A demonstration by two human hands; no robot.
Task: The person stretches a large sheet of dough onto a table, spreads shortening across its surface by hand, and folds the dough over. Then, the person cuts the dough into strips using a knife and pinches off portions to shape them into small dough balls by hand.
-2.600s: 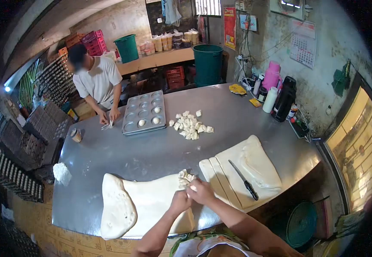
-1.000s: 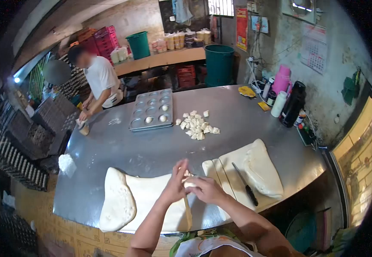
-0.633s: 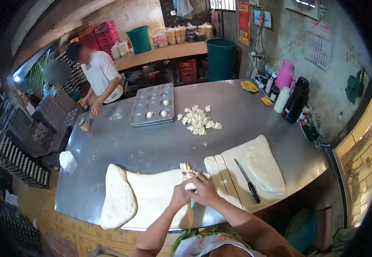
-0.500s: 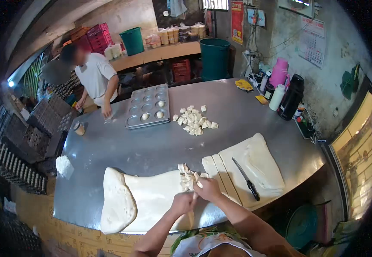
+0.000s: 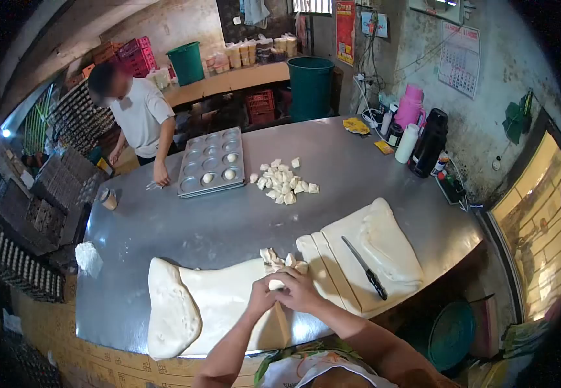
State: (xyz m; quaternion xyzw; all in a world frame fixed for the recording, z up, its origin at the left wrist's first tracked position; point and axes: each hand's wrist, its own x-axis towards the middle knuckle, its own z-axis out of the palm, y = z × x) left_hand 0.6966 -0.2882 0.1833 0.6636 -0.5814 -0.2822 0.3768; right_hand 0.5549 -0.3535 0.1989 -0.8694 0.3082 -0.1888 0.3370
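My left hand [image 5: 263,299] and my right hand [image 5: 297,292] meet at the table's near side, fingers curled round a pale piece of dough [image 5: 275,284]. My fingers hide part of it. Just beyond them lie cut dough pieces [image 5: 271,257] in a small heap. To the left stretches a large dough sheet [image 5: 219,291] with a thick folded end. On the right, a second dough slab [image 5: 338,239] has strips cut along its left side. A knife with a black handle [image 5: 374,282] rests on that slab.
A muffin-type tray [image 5: 212,158] holds a few dough balls. Several dough pieces [image 5: 285,181] lie mid-table. White flour [image 5: 89,258] and a cup [image 5: 108,199] are at the left. A co-worker [image 5: 141,116] stands across the table. Flasks [image 5: 429,142] and bottles line the right edge.
My hands have drawn closer together, the right moving slightly left and down over the left. The co-worker's hand stays by the tray. The whole view has shifted slightly.
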